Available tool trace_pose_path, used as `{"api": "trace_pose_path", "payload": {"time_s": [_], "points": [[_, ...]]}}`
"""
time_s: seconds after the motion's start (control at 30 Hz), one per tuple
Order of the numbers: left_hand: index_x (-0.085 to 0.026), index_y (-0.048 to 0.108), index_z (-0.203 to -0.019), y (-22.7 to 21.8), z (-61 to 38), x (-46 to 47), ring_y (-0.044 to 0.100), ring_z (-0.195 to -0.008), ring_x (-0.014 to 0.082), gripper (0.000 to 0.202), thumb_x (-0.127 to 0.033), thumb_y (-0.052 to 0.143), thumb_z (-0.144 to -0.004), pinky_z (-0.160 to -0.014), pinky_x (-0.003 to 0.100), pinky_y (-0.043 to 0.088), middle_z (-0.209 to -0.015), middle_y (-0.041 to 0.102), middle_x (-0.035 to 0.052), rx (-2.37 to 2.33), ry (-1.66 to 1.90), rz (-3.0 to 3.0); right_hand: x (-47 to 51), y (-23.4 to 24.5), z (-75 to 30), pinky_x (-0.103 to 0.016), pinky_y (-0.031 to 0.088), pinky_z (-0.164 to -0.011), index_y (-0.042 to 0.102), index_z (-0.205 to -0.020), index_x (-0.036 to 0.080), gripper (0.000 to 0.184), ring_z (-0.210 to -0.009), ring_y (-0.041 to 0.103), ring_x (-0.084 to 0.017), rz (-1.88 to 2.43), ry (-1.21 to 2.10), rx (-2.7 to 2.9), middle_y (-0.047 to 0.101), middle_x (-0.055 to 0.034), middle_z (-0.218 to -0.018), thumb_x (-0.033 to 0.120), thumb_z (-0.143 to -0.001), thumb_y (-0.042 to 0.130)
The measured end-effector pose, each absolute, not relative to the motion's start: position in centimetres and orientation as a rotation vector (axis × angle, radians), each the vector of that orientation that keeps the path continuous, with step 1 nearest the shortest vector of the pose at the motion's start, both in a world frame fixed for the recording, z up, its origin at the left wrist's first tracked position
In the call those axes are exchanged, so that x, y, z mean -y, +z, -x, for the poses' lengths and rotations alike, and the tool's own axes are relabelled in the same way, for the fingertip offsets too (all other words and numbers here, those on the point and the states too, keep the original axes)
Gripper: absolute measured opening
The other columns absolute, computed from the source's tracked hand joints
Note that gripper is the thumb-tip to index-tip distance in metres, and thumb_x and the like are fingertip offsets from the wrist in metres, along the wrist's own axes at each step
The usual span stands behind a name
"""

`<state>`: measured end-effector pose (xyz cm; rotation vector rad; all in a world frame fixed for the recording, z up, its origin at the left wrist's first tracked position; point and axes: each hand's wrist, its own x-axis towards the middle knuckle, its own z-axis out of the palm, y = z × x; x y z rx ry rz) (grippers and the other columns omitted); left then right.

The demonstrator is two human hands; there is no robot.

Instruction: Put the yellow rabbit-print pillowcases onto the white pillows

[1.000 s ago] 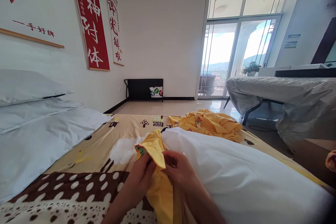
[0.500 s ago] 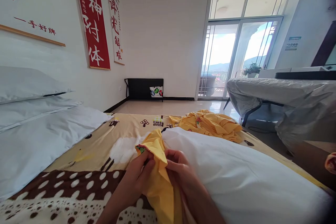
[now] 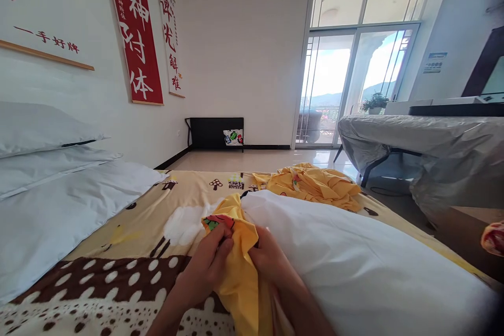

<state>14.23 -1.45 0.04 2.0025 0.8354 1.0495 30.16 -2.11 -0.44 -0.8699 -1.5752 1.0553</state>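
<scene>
A yellow pillowcase (image 3: pixel 242 268) with a red and green print is bunched up in front of me. My left hand (image 3: pixel 210 257) is closed on its left edge, thumb over the printed part. On the other side my right hand (image 3: pixel 271 257) grips the cloth, its fingertips partly hidden behind a fold. Right beside my right hand lies a large white pillow (image 3: pixel 354 252), bare and stretching toward the lower right. Beyond it sits a crumpled heap of yellow fabric (image 3: pixel 315 186).
Several white pillows (image 3: pixel 79 194) are stacked on the left of the patterned blanket (image 3: pixel 137 231). A plastic-covered table (image 3: pixel 425 131) stands at the right, with a cardboard box (image 3: pixel 472 214) below it. A black folded panel (image 3: pixel 208 134) leans against the far wall.
My right hand has pushed its fingers behind the pillowcase fold, and more of the red print shows by my left hand. The view has shifted slightly.
</scene>
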Motion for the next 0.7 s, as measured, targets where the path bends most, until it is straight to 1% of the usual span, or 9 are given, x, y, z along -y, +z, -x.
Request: {"api": "trace_pose_path", "payload": {"time_s": [0.1, 0.23, 0.3, 0.4, 0.47, 0.53, 0.57, 0.6, 0.7], "points": [[-0.02, 0.043, -0.074, 0.2, -14.5, 1.6, 0.042, -0.069, 0.0162, 0.031, -0.045, 0.038, -0.092, -0.062, 0.028, 0.035, -0.073, 0.048, 0.0024, -0.901, 1.086, -2.0, 1.7, -1.1, -29.5, -0.021, 0.039, -0.055, 0.058, -0.071, 0.015, 0.013, -0.062, 0.047, -0.011, 0.938, 0.883, 1.542, 0.055, 0.0009, -0.065, 0.026, -0.075, 0.053], [-0.02, 0.044, -0.075, 0.8, -14.2, 2.9, 0.041, -0.067, 0.016, 0.033, -0.047, 0.036, -0.092, -0.061, 0.027, 0.034, -0.072, 0.046, 0.0016, -0.946, 1.051, -1.999, 1.3, -1.6, -29.5, -0.021, 0.038, -0.053, 0.053, -0.074, 0.017, 0.016, -0.06, 0.046, -0.011, 0.925, 0.873, 1.411, 0.052, 0.0016, -0.063, 0.033, -0.077, 0.053], [-0.02, 0.047, -0.079, 1.2, -13.9, 3.5, 0.044, -0.071, 0.0169, 0.032, -0.046, 0.035, -0.093, -0.065, 0.026, 0.036, -0.076, 0.05, 0.0024, -0.964, 0.998, -2.026, 1.2, -1.6, -29.7, -0.021, 0.037, -0.052, 0.052, -0.075, 0.017, 0.022, -0.057, 0.044, -0.01, 0.942, 0.874, 1.35, 0.05, 0.0021, -0.062, 0.038, -0.078, 0.054], [-0.02, 0.054, -0.091, 1.8, -13.6, 4.1, 0.051, -0.082, 0.0188, 0.029, -0.042, 0.035, -0.094, -0.074, 0.026, 0.04, -0.088, 0.059, 0.0052, -0.933, 0.889, -2.078, 1.0, -1.7, -29.9, -0.021, 0.037, -0.052, 0.052, -0.076, 0.017, 0.028, -0.057, 0.044, -0.01, 0.961, 0.849, 1.316, 0.05, 0.0019, -0.063, 0.044, -0.079, 0.055], [-0.02, 0.058, -0.102, 2.1, -13.5, 4.1, 0.054, -0.091, 0.0207, 0.029, -0.04, 0.039, -0.093, -0.083, 0.027, 0.041, -0.099, 0.062, 0.007, -0.894, 0.873, -2.083, 0.9, -1.9, -29.8, -0.021, 0.037, -0.052, 0.053, -0.075, 0.017, 0.03, -0.057, 0.044, -0.01, 0.965, 0.827, 1.315, 0.05, 0.0017, -0.063, 0.047, -0.08, 0.055], [-0.021, 0.061, -0.108, 2.1, -13.4, 3.9, 0.054, -0.097, 0.0231, 0.031, -0.039, 0.043, -0.091, -0.088, 0.029, 0.041, -0.104, 0.064, 0.0079, -0.891, 0.892, -2.065, 0.9, -2.0, -29.5, -0.021, 0.036, -0.052, 0.052, -0.075, 0.017, 0.031, -0.057, 0.043, -0.01, 0.965, 0.816, 1.33, 0.049, 0.002, -0.063, 0.048, -0.081, 0.054], [-0.02, 0.064, -0.106, 2.1, -13.4, 3.8, 0.055, -0.098, 0.0241, 0.031, -0.039, 0.046, -0.089, -0.088, 0.03, 0.042, -0.103, 0.065, 0.0081, -0.906, 0.895, -2.046, 1.0, -2.0, -29.4, -0.021, 0.035, -0.052, 0.052, -0.075, 0.017, 0.03, -0.057, 0.042, -0.01, 0.962, 0.81, 1.347, 0.049, 0.0021, -0.063, 0.047, -0.081, 0.054], [-0.02, 0.066, -0.103, 2.0, -13.3, 3.7, 0.056, -0.096, 0.0247, 0.031, -0.039, 0.049, -0.087, -0.085, 0.03, 0.043, -0.098, 0.066, 0.008, -0.93, 0.885, -2.018, 1.0, -2.0, -29.3, -0.021, 0.035, -0.052, 0.052, -0.075, 0.017, 0.029, -0.058, 0.042, -0.01, 0.96, 0.804, 1.37, 0.049, 0.0022, -0.063, 0.046, -0.081, 0.054], [-0.016, 0.068, -0.091, 1.6, -13.0, 3.2, 0.057, -0.083, 0.0221, 0.029, -0.041, 0.059, -0.08, -0.069, 0.026, 0.045, -0.083, 0.066, 0.0059, -0.955, 0.815, -1.886, 1.4, -1.7, -29.2, -0.021, 0.034, -0.052, 0.053, -0.076, 0.017, 0.025, -0.058, 0.04, -0.009, 0.978, 0.761, 1.459, 0.049, 0.0024, -0.063, 0.041, -0.083, 0.053]]}}
